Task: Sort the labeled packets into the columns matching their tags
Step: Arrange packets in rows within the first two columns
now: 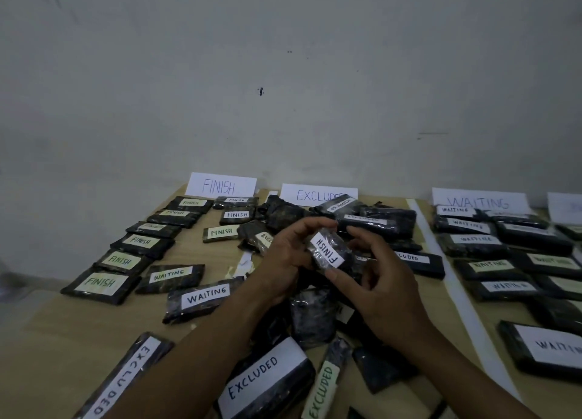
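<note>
A small dark packet tagged FINISH point(327, 251) is held up over the middle of the table. My left hand point(285, 258) grips it from the left and my right hand point(378, 280) pinches its lower end with the thumb. Three paper headers stand against the wall: FINISH point(220, 185), EXCLUDED point(318, 195) and WAITING point(478, 202). Several FINISH packets point(121, 259) lie in a row on the left. Several WAITING packets point(472, 239) fill the right column. An unsorted heap point(311, 321) lies under my hands.
Two WAITING packets point(201, 295) lie in the left column near the FINISH row. EXCLUDED packets point(261, 381) sit near the front edge. White tape strips point(441, 251) divide the wooden table point(63, 324) into columns. A grey wall rises behind.
</note>
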The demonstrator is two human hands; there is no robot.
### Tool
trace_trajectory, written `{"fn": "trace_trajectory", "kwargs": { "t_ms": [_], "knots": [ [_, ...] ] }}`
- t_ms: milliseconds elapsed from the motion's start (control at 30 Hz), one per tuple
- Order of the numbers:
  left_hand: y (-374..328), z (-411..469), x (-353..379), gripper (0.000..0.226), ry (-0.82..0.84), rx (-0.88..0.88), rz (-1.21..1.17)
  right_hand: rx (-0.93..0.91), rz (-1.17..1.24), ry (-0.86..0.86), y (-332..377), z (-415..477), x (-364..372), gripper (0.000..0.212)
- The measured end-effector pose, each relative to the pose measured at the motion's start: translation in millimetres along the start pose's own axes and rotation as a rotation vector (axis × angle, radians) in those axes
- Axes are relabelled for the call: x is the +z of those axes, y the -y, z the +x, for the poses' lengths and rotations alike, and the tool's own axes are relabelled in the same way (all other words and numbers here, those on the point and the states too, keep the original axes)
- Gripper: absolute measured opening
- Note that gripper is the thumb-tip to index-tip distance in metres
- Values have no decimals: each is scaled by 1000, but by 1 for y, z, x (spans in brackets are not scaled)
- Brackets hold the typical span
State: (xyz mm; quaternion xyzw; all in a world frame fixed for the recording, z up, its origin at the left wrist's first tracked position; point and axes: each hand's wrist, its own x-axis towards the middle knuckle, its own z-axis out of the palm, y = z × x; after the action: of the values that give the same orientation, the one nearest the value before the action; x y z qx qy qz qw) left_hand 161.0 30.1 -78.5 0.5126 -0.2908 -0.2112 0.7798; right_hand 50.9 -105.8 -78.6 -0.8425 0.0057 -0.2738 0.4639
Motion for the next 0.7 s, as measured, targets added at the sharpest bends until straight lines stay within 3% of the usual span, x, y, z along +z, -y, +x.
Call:
{"fn": "trace_trajectory", "kwargs": {
  "t_ms": [200,300,400,467,567,700],
  "knots": [
    [-16,-8,-2,69,-46,-85,-2,-8,-67,7,8,5,6,51],
    [-33,-15,-11,55,-24,-83,50,-38,-79,65,16,12,17,55],
    [-51,-14,-39,54,-112,-89,166,-100,-306,123,19,19,29,60],
    [-63,-13,-71,55,-258,-122,226,-204,-452,130,18,21,36,50],
    [-75,-17,-121,48,-452,-194,422,-378,-504,94,10,21,47,31],
    [-83,-23,-163,30,-430,-291,761,-401,-528,145,-9,23,52,41]
  ]
}}
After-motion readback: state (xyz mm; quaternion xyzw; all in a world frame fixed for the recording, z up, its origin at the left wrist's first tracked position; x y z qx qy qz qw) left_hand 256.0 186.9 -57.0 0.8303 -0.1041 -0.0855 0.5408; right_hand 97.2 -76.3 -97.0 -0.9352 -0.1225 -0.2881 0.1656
